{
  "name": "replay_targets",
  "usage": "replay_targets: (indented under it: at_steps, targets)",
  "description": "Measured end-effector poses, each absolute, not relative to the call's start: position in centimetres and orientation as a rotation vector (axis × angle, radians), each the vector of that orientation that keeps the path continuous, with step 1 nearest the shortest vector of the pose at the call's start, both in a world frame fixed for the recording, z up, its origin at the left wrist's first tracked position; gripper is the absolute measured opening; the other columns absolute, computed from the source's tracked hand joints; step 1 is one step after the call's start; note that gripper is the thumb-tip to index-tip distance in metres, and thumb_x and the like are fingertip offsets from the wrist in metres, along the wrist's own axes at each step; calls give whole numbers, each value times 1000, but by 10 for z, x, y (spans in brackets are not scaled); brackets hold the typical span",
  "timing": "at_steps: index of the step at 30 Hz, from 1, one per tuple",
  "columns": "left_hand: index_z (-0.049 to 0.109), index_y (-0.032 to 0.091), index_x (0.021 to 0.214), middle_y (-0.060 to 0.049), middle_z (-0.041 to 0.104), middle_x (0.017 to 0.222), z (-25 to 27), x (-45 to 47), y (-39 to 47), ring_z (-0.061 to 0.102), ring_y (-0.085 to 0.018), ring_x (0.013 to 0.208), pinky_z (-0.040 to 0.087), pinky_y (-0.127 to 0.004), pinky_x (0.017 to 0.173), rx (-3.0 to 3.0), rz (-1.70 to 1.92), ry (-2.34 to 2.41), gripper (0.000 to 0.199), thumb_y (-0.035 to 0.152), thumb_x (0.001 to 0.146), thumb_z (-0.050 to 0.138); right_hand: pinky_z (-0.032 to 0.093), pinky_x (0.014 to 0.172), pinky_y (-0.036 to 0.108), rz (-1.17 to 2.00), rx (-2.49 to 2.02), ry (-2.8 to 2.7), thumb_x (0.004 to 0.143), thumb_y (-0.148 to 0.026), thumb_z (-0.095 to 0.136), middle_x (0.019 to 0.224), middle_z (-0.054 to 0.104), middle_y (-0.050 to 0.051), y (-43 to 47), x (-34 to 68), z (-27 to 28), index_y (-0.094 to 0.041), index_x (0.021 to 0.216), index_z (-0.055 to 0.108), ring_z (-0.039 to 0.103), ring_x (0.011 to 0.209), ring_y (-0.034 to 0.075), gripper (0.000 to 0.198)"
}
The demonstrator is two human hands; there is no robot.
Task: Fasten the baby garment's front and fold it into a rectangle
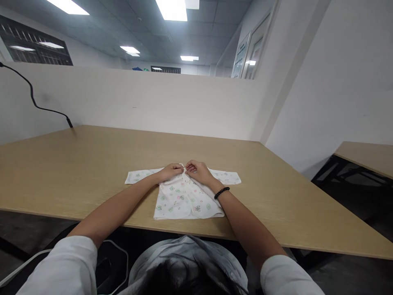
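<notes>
A pale wooden table (276, 196) carries a small white printed shirt (178, 203) at six o'clock, close to the near edge, its sleeves (227, 177) spread toward nine and three. At ten o'clock, a thin black stalk (32, 97) seems to meet the surface.

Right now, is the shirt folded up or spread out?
Spread out: the shirt lies on the table, its sleeves stretched to opposite sides and its body laid out toward the near edge.

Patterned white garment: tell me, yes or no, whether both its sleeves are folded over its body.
No, the garment has one sleeve stretched out to the left and the other sleeve to the right.
</notes>
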State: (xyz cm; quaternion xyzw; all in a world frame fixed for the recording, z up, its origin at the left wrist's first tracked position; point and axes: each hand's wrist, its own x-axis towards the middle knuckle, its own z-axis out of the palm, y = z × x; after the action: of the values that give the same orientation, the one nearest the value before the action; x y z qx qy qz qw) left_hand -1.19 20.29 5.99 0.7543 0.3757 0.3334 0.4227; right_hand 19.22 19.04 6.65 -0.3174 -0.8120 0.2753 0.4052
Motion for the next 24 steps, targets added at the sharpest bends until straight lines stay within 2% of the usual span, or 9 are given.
replay_targets:
  at_steps: [4,8,10,14,17,19,22,24]
  targets:
    - [64,17,79,-2,61,79,63,-13,201,54,-17,75,42,-26,69,1913,784,953,32,48,75,58,51,73,27,644,-846,-2050,77,-27,67,82,66,3,191,192,66,-17,87,61,62,73,13,16]
    - [64,16,103,-8,66,103,64,-12,194,58,-23,95,45,-32,82,2018,780,985,42,48,75,62,44,65,24,479,-998,-2062,75,-25,68,76,63,1,189,197,74,-17,84,60,57,68,13,14]
    - [62,17,109,-10,64,111,66,-13,191,58,-25,100,45,-34,86,2116,774,1055,44,44,73,64,40,61,23,515,-1012,-2085,75,-26,66,71,61,0,186,199,80,-16,81,60,54,65,12,13]
    - [62,18,97,-8,65,104,78,-15,185,57,-26,100,43,-36,90,2403,860,1036,33,36,70,65,33,53,20,832,-977,-2339,78,-37,62,62,53,-3,173,199,95,-16,70,57,47,56,10,23]
    - [62,18,76,-3,64,81,91,-16,177,58,-20,81,44,-29,77,2502,673,874,12,28,70,61,24,47,22,793,-1132,-2583,77,-47,63,50,41,-6,159,193,102,-18,57,47,35,48,8,39]
    - [61,18,70,1,59,66,95,-14,172,54,-15,66,40,-25,62,2472,466,840,6,22,70,58,21,47,24,636,-1295,-2640,75,-43,65,47,37,-5,153,188,104,-18,53,43,32,47,8,40]
    - [64,18,71,3,58,62,95,-10,167,50,-13,57,34,-23,54,2461,382,919,7,20,67,60,24,47,25,549,-1499,-2621,74,-30,61,45,42,-3,148,184,106,-18,51,47,39,47,10,30]
    - [64,19,73,3,60,63,93,-8,166,52,-13,58,33,-23,53,2476,415,961,9,21,65,63,28,48,25,594,-1570,-2614,75,-28,59,46,47,-1,148,184,108,-18,51,50,44,48,12,27]
